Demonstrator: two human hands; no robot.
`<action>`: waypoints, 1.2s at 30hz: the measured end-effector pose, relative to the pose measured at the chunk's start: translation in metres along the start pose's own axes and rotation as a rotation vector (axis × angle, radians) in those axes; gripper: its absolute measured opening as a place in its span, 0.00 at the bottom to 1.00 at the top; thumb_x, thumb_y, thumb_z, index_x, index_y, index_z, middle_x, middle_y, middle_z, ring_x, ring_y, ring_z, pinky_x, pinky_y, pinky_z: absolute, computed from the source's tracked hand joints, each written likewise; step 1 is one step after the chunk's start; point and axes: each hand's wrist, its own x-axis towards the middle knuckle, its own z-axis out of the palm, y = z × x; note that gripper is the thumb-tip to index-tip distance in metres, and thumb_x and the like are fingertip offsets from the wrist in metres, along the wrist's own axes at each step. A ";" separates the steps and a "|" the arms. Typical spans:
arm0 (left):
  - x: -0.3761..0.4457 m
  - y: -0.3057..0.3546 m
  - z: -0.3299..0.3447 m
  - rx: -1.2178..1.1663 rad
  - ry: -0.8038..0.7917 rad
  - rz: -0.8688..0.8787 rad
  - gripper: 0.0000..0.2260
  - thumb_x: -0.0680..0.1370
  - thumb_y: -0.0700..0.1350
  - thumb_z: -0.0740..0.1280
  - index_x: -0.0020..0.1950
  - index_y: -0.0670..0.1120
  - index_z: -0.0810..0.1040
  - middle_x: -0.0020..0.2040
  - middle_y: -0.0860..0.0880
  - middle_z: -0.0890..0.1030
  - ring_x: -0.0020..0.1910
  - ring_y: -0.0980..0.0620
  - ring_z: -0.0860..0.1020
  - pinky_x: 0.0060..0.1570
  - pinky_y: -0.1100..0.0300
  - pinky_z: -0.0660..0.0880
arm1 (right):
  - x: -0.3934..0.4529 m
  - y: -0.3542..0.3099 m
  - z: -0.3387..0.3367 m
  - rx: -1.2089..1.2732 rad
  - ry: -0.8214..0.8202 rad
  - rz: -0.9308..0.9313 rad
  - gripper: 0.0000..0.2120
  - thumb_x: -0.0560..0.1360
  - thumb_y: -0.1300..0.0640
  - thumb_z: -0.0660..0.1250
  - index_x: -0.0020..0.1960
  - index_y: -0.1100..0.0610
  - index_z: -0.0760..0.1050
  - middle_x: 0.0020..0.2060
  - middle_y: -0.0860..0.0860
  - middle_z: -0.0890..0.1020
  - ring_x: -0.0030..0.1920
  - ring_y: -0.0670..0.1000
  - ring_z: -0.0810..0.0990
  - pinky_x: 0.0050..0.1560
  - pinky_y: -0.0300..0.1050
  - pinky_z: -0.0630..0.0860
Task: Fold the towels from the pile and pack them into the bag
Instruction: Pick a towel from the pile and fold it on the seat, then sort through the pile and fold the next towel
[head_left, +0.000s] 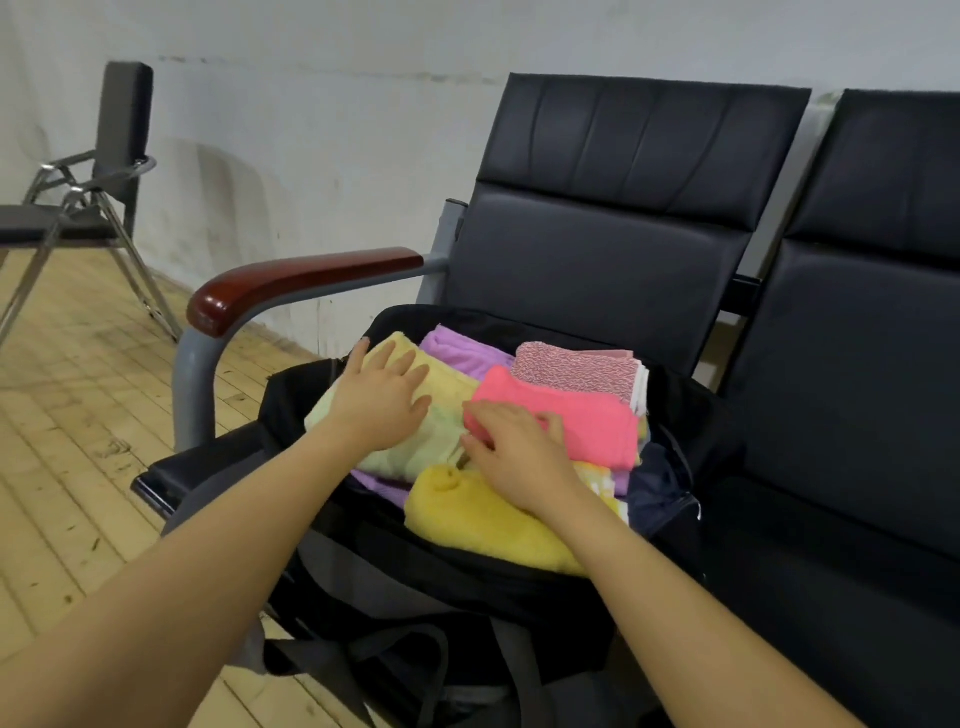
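A black bag (519, 587) lies open on a black chair seat, filled with several folded towels. My left hand (382, 400) rests flat with spread fingers on a pale yellow towel (447, 384). My right hand (519, 452) presses with slightly bent fingers on the near edge of a bright pink towel (587, 415). A deeper yellow towel (483, 530) lies in front, under my right wrist. A lilac towel (462, 348) and a pink speckled towel (576, 369) sit at the back of the bag.
The bag sits on a black padded chair (613, 208) with a red-brown armrest (291, 283) on the left. A second black chair (872, 312) adjoins on the right. Another chair (104, 171) stands far left on the wooden floor (62, 415).
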 end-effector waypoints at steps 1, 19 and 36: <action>-0.003 0.011 -0.009 -0.028 0.045 0.027 0.23 0.82 0.55 0.49 0.75 0.49 0.63 0.77 0.49 0.60 0.76 0.47 0.54 0.73 0.46 0.44 | -0.008 0.006 -0.009 -0.022 0.023 0.008 0.19 0.81 0.46 0.55 0.71 0.45 0.65 0.70 0.44 0.70 0.70 0.47 0.65 0.64 0.52 0.54; -0.090 0.510 -0.142 -0.590 0.162 0.689 0.20 0.81 0.49 0.57 0.73 0.49 0.66 0.72 0.52 0.69 0.70 0.51 0.66 0.67 0.56 0.61 | -0.397 0.301 -0.191 -0.215 0.221 0.674 0.17 0.80 0.53 0.58 0.68 0.54 0.72 0.62 0.50 0.78 0.61 0.54 0.75 0.59 0.48 0.69; -0.226 0.880 -0.166 -0.763 -0.268 1.068 0.20 0.83 0.49 0.54 0.75 0.49 0.62 0.77 0.50 0.59 0.74 0.48 0.57 0.68 0.51 0.54 | -0.704 0.482 -0.235 -0.582 0.151 1.310 0.18 0.79 0.44 0.56 0.63 0.52 0.70 0.65 0.52 0.72 0.65 0.55 0.68 0.65 0.55 0.56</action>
